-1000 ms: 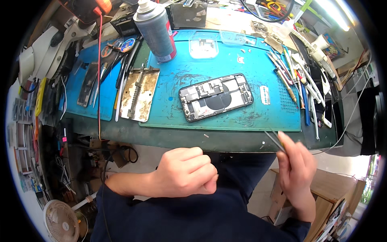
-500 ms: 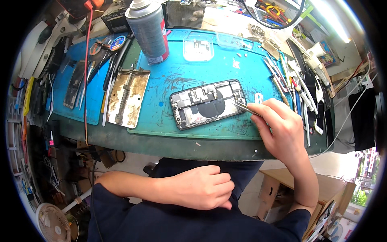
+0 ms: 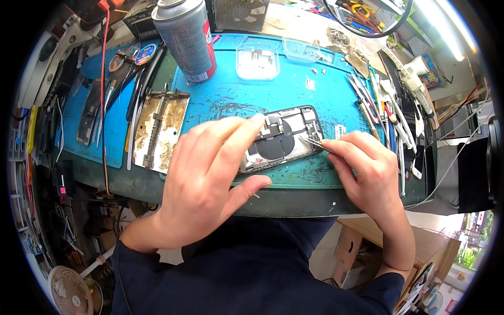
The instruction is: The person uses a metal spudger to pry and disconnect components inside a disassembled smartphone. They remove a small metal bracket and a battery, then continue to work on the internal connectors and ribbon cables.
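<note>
An opened smartphone [image 3: 283,137] lies on the blue work mat [image 3: 220,105], its inner parts bare and a dark round pad in its middle. Between the fingertips of my right hand [image 3: 368,170] is a pair of metal tweezers [image 3: 315,142], whose tips reach over the phone's right end. My left hand [image 3: 202,176] is over the phone's left end and hides it; thumb and fingers are spread with nothing seen between them. Whether its fingertips touch the phone I cannot tell.
Left of the phone stands a stained metal holder [image 3: 160,128], with a spray can [image 3: 186,44] behind it. A clear plastic box [image 3: 258,62] with small parts sits at the back. Several hand tools [image 3: 386,115] lie along the right side. A red cable [image 3: 105,94] crosses the left.
My left hand has risen from my lap, opened out and come over the phone's left end. My right hand keeps the tweezers at the phone's right end. The view has shifted slightly.
</note>
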The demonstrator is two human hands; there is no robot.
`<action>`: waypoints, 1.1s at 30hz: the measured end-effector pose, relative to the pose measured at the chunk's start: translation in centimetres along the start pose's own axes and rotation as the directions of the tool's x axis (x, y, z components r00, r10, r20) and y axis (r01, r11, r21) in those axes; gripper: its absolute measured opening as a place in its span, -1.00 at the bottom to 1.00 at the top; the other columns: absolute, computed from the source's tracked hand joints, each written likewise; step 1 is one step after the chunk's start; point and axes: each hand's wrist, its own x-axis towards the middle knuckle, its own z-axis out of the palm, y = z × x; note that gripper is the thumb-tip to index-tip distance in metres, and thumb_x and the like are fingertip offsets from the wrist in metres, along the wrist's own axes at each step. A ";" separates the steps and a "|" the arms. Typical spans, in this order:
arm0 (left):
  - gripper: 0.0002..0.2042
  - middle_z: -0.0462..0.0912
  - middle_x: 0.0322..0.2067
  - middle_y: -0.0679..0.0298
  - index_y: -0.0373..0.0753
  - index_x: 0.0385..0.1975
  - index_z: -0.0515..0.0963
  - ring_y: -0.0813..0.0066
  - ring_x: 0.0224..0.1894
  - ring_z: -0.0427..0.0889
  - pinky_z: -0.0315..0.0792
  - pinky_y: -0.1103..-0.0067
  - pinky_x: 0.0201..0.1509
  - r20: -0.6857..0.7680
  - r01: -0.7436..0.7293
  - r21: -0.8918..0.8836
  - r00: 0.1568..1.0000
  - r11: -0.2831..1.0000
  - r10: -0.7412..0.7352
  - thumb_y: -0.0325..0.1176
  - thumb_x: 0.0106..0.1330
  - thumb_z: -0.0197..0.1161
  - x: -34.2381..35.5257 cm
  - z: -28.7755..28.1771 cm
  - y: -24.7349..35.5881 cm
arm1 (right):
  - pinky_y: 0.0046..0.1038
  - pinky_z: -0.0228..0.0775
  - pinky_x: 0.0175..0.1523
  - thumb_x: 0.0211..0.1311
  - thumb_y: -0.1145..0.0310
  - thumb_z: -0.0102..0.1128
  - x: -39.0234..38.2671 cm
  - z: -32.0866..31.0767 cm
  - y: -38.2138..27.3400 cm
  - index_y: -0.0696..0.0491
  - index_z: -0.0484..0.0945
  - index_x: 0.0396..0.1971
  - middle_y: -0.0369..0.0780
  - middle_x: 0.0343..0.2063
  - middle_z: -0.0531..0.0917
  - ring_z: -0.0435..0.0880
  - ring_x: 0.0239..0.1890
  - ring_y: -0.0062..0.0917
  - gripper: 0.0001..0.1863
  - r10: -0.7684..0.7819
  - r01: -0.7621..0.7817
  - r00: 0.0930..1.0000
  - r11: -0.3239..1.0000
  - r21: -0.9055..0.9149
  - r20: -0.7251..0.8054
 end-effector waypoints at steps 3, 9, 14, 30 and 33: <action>0.00 0.54 0.36 0.05 -0.28 0.58 0.38 -0.01 0.29 0.59 0.44 0.17 0.38 0.077 0.085 0.010 0.993 0.996 -0.085 -0.27 0.05 0.71 0.3 -0.2 0.1 | -0.31 0.61 -0.20 0.25 0.53 0.53 0.1 -0.1 0.2 0.06 0.81 -0.10 -0.23 -0.29 0.75 0.77 -0.27 -0.31 -0.78 0.000 0.000 1.000 1.000 0.016 0.016; -0.03 0.60 0.31 0.00 -0.30 0.57 0.38 -0.06 0.28 0.61 0.49 0.18 0.36 0.110 0.101 -0.064 0.990 0.993 -0.094 -0.39 0.06 0.70 0.6 0.0 -0.5 | -0.32 0.55 -0.25 0.22 0.56 0.53 0.4 -0.6 0.3 0.08 0.81 -0.07 -0.22 -0.32 0.72 0.74 -0.31 -0.32 -0.73 -0.083 0.089 0.995 0.989 -0.115 0.053; -0.09 0.62 0.34 -0.02 -0.33 0.54 0.41 -0.09 0.32 0.61 0.50 0.19 0.41 0.106 0.104 -0.099 0.990 0.990 -0.093 -0.50 0.10 0.67 1.1 -0.1 -0.8 | -0.32 0.57 -0.29 0.18 0.57 0.43 0.3 0.2 0.6 0.11 0.80 -0.04 -0.24 -0.29 0.68 0.74 -0.32 -0.40 -0.69 -0.116 0.120 0.992 0.987 -0.111 0.044; -0.11 0.62 0.36 0.01 -0.32 0.54 0.44 -0.07 0.36 0.59 0.47 0.20 0.46 0.141 0.128 -0.093 0.983 0.987 -0.115 -0.45 0.12 0.68 1.3 -0.3 -1.3 | -0.27 0.62 -0.27 0.25 0.49 0.54 1.3 -0.4 1.5 0.06 0.73 -0.13 -0.24 -0.31 0.69 0.76 -0.32 -0.29 -0.78 -0.121 0.127 0.990 0.989 -0.080 0.070; -0.11 0.62 0.36 0.01 -0.32 0.54 0.44 -0.06 0.36 0.58 0.46 0.21 0.46 0.145 0.127 -0.087 0.983 0.988 -0.113 -0.44 0.13 0.67 1.3 -0.4 -1.3 | -0.29 0.62 -0.26 0.25 0.47 0.55 1.4 -0.1 1.2 0.05 0.74 -0.14 -0.25 -0.32 0.69 0.76 -0.33 -0.31 -0.79 -0.055 0.054 0.997 0.998 0.020 0.052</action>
